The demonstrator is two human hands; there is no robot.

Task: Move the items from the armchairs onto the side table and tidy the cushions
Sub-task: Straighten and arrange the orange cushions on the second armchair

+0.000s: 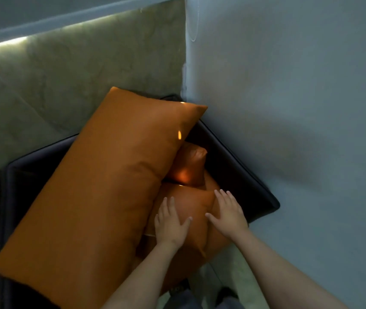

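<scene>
Both hands, left hand [170,221] and right hand [227,214], lie flat with fingers spread on the small cushion [191,210] in the armchair [244,157]. It looks soft, light and smooth; better to take it by its side edges.

the armchair [240,175] seat is mostly covered by the large cushion [101,186]; the small cushion [192,166] is half hidden behind it.

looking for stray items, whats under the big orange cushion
The big cushion overlaps the back cushion and the front cushion, in the dark armchair; anything else beneath is hidden.
</scene>
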